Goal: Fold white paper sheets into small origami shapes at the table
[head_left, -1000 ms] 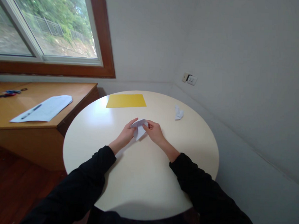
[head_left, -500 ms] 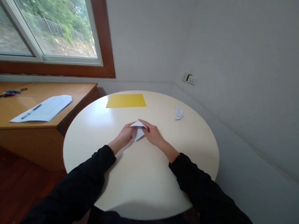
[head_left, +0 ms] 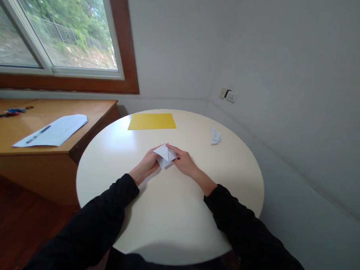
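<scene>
A small piece of folded white paper (head_left: 165, 153) is held between both hands over the middle of the round table. My left hand (head_left: 148, 162) grips its left side, with the fingers partly hidden behind the paper. On the other side, my right hand (head_left: 185, 161) is closed on the right edge, one finger reaching to the top point. The upper flap is spread out with a crease down it, and a lower pointed part shows beneath.
The round cream table (head_left: 170, 226) bears a yellow sheet (head_left: 152, 121) at the back and a crumpled-looking white folded paper (head_left: 215, 136) at the right. On the wooden desk (head_left: 93, 125) at left lie white sheets (head_left: 61, 131), a pen (head_left: 38, 134) and scissors (head_left: 15, 111).
The upper flap of the folded paper has opened wider and lies flatter toward me, covering more of the lower part. Both hands have stayed nearly in place.
</scene>
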A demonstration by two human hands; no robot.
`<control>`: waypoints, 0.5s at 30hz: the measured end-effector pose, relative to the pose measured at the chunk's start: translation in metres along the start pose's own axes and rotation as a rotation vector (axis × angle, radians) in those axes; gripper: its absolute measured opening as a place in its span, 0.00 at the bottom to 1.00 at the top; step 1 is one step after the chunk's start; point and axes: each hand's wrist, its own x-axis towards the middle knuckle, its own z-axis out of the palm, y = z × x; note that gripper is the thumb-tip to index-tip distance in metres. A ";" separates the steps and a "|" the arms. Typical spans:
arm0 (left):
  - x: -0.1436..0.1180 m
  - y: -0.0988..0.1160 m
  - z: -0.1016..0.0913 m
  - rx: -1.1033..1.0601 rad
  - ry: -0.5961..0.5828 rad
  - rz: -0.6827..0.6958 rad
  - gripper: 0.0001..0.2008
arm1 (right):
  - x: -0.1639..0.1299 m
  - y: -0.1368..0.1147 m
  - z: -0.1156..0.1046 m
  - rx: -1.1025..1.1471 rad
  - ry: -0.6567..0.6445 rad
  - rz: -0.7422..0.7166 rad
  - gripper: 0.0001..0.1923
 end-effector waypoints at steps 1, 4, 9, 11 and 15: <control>0.000 0.000 -0.001 -0.005 -0.012 0.004 0.09 | 0.000 0.000 0.000 -0.010 -0.004 -0.002 0.33; 0.000 0.000 -0.003 -0.018 -0.039 0.008 0.12 | -0.001 -0.001 -0.001 -0.032 -0.017 0.023 0.32; 0.000 0.001 -0.006 -0.031 -0.073 0.004 0.16 | -0.002 -0.003 -0.001 -0.029 -0.027 0.050 0.31; 0.000 0.002 -0.006 -0.023 -0.084 0.000 0.16 | -0.002 -0.004 -0.001 -0.034 -0.030 0.053 0.31; -0.002 0.004 -0.007 -0.014 -0.105 0.001 0.18 | -0.002 -0.004 -0.001 -0.028 -0.024 0.046 0.31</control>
